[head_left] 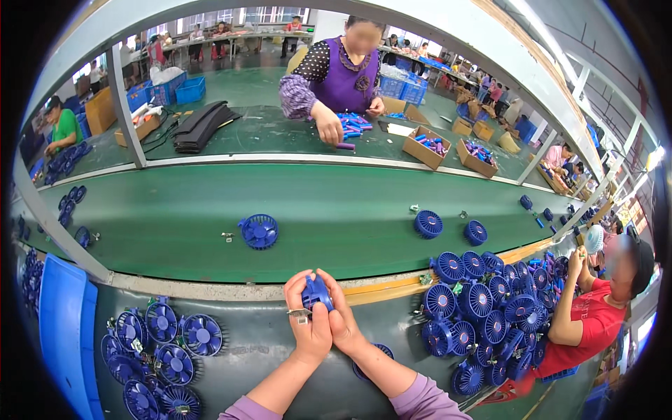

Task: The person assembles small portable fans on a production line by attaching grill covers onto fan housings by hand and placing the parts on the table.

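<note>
- Head view: the left hand [308, 339] and the right hand [344, 325] come together above the near edge of the work table [273, 364], cupped around one blue mini fan part [317, 292].
- The grip is narrow: the palms face each other with the part between them, fingers wrapped up along both sides and both thumbs on the near side.
- The left fingers close on its left side, the right fingers on its right; how hard either presses, I cannot tell.
- A small circuit board [301, 316] sticks out beside the left thumb; whether the hand touches it is unclear.
- Under the right forearm lies another blue fan [359, 372], partly hidden.
- Blue fans are heaped to the left [175, 364] and, more thickly, to the right [479, 301] of the hands.
- Beyond, a single blue fan [260, 232] rests on the green conveyor belt [336, 203].
- Across the belt, a co-worker in purple [350, 80] reaches to cylindrical battery cells [355, 124].
</note>
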`<state>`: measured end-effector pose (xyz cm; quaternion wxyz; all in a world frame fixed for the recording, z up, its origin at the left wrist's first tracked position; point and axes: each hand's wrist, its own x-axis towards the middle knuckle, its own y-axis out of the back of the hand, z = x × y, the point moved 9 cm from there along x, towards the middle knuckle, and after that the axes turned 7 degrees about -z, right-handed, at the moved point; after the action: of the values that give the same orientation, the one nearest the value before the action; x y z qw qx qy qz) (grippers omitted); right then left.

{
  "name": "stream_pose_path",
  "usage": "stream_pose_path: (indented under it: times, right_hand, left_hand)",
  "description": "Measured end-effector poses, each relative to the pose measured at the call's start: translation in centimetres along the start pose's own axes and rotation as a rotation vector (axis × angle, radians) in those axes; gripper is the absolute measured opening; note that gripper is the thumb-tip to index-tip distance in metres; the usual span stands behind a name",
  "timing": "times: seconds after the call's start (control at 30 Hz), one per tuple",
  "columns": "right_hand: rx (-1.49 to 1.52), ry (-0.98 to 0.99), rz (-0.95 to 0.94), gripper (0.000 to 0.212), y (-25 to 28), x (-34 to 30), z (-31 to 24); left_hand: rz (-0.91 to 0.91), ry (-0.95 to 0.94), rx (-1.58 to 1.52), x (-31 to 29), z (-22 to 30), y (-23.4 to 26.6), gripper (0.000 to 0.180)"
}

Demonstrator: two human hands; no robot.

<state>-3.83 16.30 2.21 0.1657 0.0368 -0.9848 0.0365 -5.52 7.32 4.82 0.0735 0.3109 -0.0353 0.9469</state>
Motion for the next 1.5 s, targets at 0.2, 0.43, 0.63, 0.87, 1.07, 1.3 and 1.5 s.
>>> stream_pose_path:
  times: [0.2,0.43,0.63,0.87,1.07,1.3,1.5]
  right_hand:
    - [-0.472,-0.033,0.166,0.074,6.8,0.7,0.1]
    - [-1.073,-0.214,0.057,0.073,10.1,-5.8,-3.5]
    - [-1.213,-0.31,-0.368,0.082,3.0,-14.8,-3.4]
    - [-1.087,-0.146,-0.208,0.065,3.3,-14.2,-3.3]
    - [-0.588,-0.192,0.09,0.038,6.3,-9.9,-4.7]
    - [-0.131,-0.036,0.328,0.034,6.7,-3.1,-5.8]
    - [-0.642,0.168,0.337,0.042,3.1,0.0,-7.6]
  left_hand:
    - [-0.238,0.145,0.156,1.4,-3.3,-1.5,0.058]
    - [-0.001,0.249,0.704,6.2,-10.5,7.1,0.064]
    - [-0.078,0.447,0.749,9.9,-16.5,6.6,0.057]
    - [-0.197,0.514,0.929,12.6,-19.6,6.0,0.028]
    - [-0.029,0.31,0.347,9.2,-16.9,5.0,0.021]
    - [0.022,0.645,-1.022,0.6,-10.2,-0.2,0.027]
    - [-0.075,0.8,-1.359,-2.2,-8.6,-1.5,0.036]
